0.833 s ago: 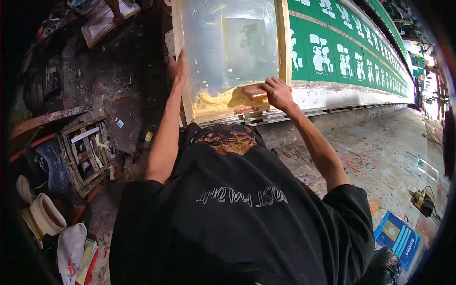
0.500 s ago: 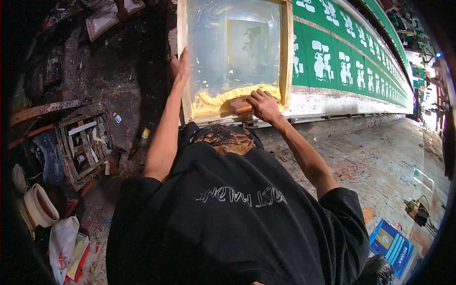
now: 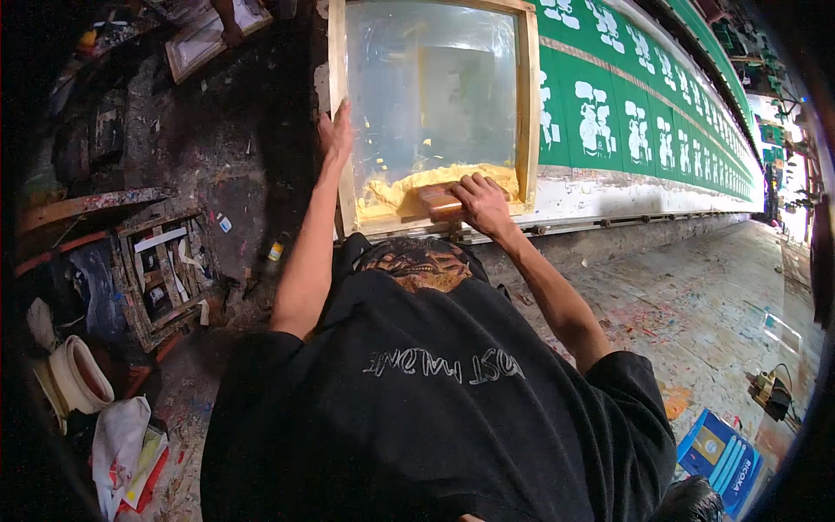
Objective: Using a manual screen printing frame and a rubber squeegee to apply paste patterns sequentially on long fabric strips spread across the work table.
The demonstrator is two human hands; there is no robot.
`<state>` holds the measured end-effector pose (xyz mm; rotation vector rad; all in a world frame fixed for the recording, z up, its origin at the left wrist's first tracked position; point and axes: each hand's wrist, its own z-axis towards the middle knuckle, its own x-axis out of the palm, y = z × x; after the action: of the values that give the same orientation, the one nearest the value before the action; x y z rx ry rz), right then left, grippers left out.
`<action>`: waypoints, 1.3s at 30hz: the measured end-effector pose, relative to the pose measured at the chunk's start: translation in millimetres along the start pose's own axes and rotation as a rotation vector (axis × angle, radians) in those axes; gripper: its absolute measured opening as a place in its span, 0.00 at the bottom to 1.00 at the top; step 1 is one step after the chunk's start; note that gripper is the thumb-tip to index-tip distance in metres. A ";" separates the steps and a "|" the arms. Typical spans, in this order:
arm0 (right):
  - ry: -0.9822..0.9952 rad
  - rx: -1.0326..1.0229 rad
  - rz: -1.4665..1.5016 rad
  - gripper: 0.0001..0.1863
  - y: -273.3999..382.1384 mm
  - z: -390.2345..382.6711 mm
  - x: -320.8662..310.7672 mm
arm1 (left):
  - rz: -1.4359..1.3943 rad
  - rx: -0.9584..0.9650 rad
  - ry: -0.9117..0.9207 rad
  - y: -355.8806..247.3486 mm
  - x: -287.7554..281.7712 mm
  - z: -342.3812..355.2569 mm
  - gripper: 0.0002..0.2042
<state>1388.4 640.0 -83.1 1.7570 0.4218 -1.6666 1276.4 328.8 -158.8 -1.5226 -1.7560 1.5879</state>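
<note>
A wooden-framed screen (image 3: 528, 96) with translucent mesh lies on the long table, a band of pale yellow ink (image 3: 389, 196) along its near end. My left hand (image 3: 337, 135) is closed round the frame's left side. My right hand (image 3: 481, 202) grips a reddish-brown wooden squeegee (image 3: 439, 203) low on the screen, in the ink near the front rail. The squeegee's blade is hidden from view.
The long table (image 3: 644, 191) carries rows of green sheets (image 3: 600, 117) printed in white. Someone else's hand (image 3: 230, 33) is at another frame upper left. Old frames (image 3: 156, 313) and cloths (image 3: 122, 444) lie left; a blue package (image 3: 718, 461) and a dark device (image 3: 765, 391) rest on the floor right.
My right hand and the squeegee have moved down and to the left within the screen, nearer the front rail. My left hand stays on the frame's left side.
</note>
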 end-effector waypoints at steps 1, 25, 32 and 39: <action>0.047 0.025 -0.047 0.18 -5.4 -6.8 -3.2 | 0.007 0.010 0.024 -2.1 -0.5 -2.7 0.47; 0.080 -0.049 -0.095 0.19 -39.0 -47.7 -2.1 | -0.068 0.034 0.052 15.0 4.9 14.4 0.49; -0.042 0.047 -0.130 0.18 -53.3 -23.0 -18.5 | -0.115 0.082 0.001 6.9 7.4 6.2 0.41; -0.011 0.080 -0.110 0.14 -45.1 -41.0 -2.2 | -0.065 0.000 0.036 19.0 7.7 15.8 0.43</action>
<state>1389.9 700.0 -93.7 1.8106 0.4602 -1.7916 1270.0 323.6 -183.3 -1.4690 -1.7683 1.5199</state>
